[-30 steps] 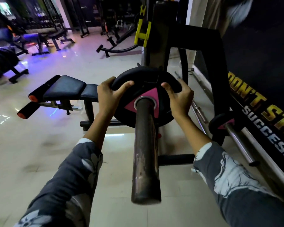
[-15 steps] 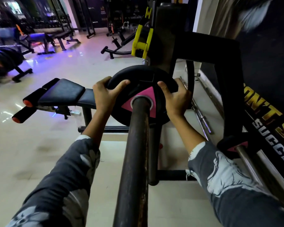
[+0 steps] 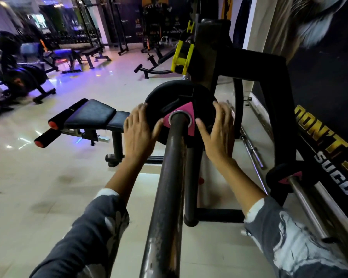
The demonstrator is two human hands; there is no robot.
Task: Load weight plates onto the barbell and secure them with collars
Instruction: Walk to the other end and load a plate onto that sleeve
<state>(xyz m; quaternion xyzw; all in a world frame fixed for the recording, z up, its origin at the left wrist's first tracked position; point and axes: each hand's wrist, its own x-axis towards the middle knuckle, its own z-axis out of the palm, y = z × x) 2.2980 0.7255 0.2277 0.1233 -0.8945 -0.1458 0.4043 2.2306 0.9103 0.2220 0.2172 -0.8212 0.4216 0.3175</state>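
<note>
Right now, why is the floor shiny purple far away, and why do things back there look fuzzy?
Head view: blue-purple light glares off the glossy pale tiled floor; the distant black gym racks are blurred; the black round weight plate with a pink triangle looks sharper; the wide lens bends straight lines near edges.

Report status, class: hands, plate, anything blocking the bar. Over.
Hands: left hand and right hand flat against weight plate. It sits on barbell sleeve. No collar in view; sleeve otherwise bare.
</note>
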